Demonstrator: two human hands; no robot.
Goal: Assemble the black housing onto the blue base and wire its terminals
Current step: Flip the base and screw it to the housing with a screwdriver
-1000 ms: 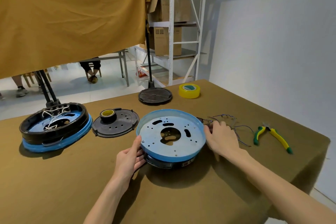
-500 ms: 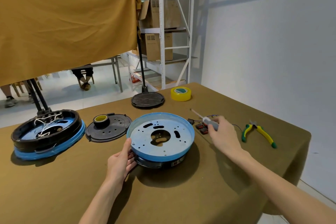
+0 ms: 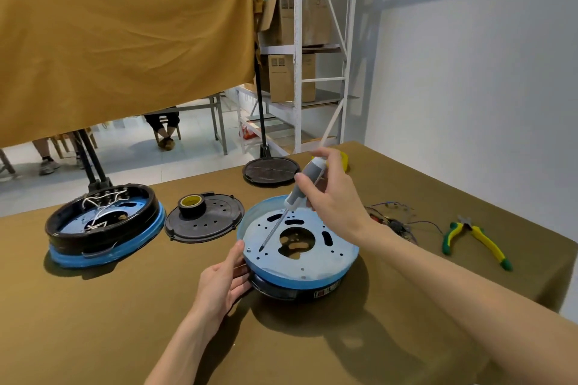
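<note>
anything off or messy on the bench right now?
Nothing damaged or spilled. Only untidy bit: a loose tangle of wires lies on the table between the blue base and the pliers. The base sits flat, steadied by the left hand.

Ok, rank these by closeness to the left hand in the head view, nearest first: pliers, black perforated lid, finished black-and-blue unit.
From the left hand:
1. Black perforated lid, just beyond it, slightly left.
2. Finished black-and-blue unit, far left of the table.
3. Pliers, far right, past the blue base.
</note>
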